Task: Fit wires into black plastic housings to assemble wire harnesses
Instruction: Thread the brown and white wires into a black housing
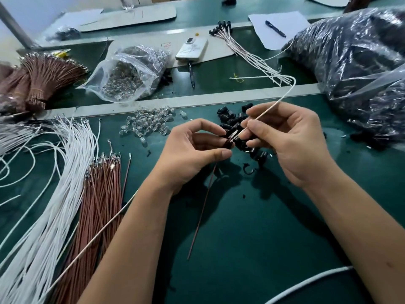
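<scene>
My left hand (192,150) pinches a small black plastic housing (229,143) between thumb and fingertips. A brown wire (202,209) hangs from the housing toward me. My right hand (289,139) pinches a white wire (270,109) near its tip, and the tip points into the housing's end. The white wire arcs up and away to the right. Loose black housings (232,119) lie on the green mat just behind my hands. Whether the white wire's tip is inside the housing I cannot tell.
White wires (59,172) and brown wires (103,189) lie in bundles at left. Clear bulbs (149,122) are heaped behind, with a bag of them (125,77). Finished harnesses (245,47), a phone (192,48), pens and a large plastic bag (355,69) sit beyond.
</scene>
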{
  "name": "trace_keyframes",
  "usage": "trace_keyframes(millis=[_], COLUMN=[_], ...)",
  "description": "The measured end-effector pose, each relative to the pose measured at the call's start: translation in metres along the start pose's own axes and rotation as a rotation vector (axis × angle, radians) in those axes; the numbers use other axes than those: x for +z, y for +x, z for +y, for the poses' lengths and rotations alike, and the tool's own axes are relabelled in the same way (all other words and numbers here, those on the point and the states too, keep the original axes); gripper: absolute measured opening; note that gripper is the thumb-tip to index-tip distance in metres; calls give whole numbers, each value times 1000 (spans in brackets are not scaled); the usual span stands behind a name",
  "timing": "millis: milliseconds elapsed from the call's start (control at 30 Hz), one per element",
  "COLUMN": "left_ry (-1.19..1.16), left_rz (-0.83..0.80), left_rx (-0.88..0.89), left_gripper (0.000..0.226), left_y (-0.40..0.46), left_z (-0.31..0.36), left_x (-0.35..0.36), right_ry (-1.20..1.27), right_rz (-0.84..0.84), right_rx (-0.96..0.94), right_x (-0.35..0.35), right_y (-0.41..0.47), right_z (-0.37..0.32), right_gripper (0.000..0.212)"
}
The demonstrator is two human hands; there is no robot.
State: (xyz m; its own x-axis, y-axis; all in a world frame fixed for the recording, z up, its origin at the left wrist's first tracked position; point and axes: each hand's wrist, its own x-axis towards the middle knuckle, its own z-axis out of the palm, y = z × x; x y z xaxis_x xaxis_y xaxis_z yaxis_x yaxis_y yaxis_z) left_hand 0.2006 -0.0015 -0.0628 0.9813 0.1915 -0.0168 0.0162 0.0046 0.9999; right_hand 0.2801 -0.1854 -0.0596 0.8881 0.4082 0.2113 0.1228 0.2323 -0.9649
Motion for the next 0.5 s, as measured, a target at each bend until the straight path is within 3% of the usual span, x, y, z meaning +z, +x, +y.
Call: trace_keyframes(millis=[500], left_ry=[18], left_rz=[-35], left_rx=[13], left_gripper=[16], left_y=[-2], left_z=[0], left_x=[1], right_ry=[-147], right_rz=[-13], right_rx=[-22], right_x=[-3], right_y=[0], right_z=[-1], right_gripper=[12])
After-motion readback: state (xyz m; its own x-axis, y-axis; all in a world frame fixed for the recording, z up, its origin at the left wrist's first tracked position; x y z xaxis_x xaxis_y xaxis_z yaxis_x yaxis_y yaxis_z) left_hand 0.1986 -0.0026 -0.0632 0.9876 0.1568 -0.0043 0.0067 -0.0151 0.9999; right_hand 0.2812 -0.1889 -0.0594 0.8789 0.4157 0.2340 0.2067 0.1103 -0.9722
